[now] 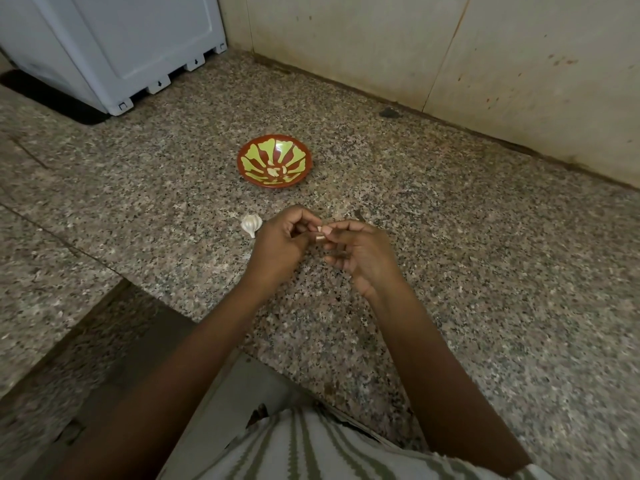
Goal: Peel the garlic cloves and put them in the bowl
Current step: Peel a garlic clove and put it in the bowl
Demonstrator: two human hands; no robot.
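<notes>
Garlic clove (319, 234) (pale, maybe papery), pinched by left hand (282, 239), right hand (363, 256)

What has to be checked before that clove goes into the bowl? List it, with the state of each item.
1. Grip on the clove: the left hand and the right hand both pinch it. Ok.
2. Skin fully off: the fingers hide most of the clove. Cannot tell.
3. Bowl ready: upright on the counter, a few peeled cloves in its middle, room left. Ok.
4. Way to the bowl: nothing stands between the hands and the bowl. Ok.
5. More to peel: a garlic bulb lies on the counter beside the left hand. Ok.
</notes>
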